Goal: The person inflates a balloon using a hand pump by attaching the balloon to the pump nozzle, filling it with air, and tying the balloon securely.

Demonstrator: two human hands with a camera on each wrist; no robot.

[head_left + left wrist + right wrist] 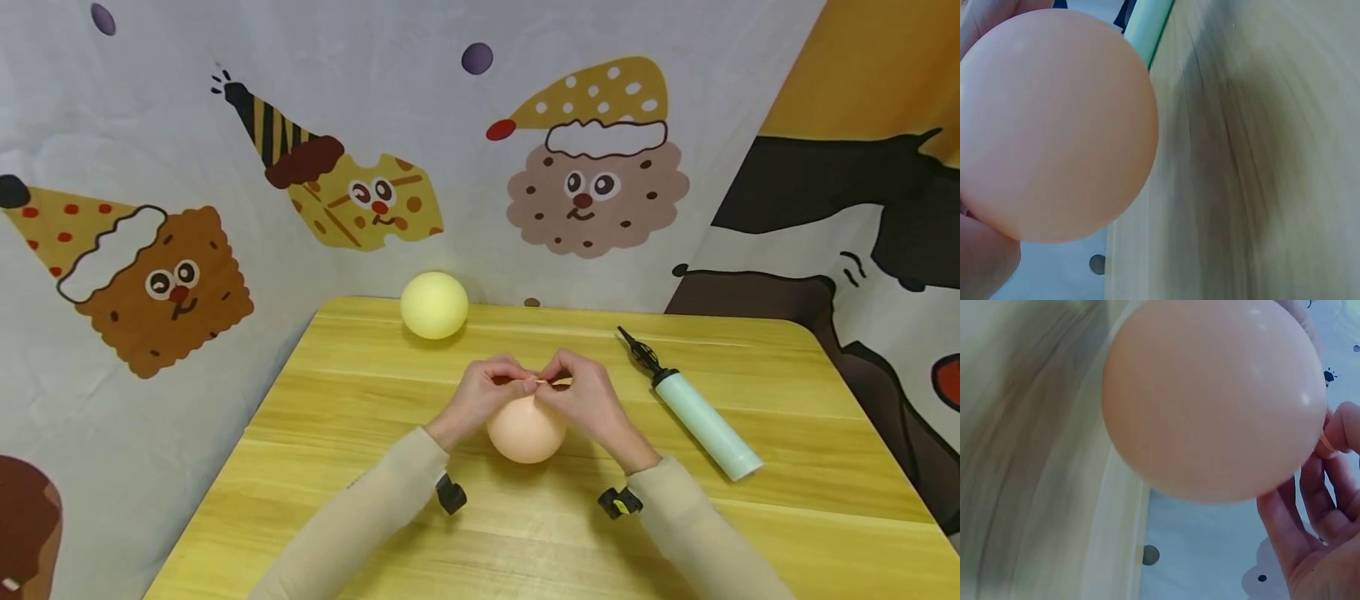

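An inflated peach balloon [527, 433] hangs neck upward between the two hands, over the middle of the table. My left hand [486, 392] pinches its neck from the left. From the other side my right hand [588, 396] pinches the neck too, the fingertips of both hands nearly meeting. In the left wrist view the balloon [1060, 125] covers most of the left hand. The right wrist view shows the balloon [1213, 403] with its neck stretched at the right hand's fingers [1329, 444]. Whether the neck is knotted, I cannot tell.
A yellow balloon [434, 306] sits near the table's back edge. To the right lies a mint-green hand pump [708, 425] with a black nozzle, pointing back and left. The wooden table [337, 400] meets a cartoon-printed cloth [465, 192] behind it.
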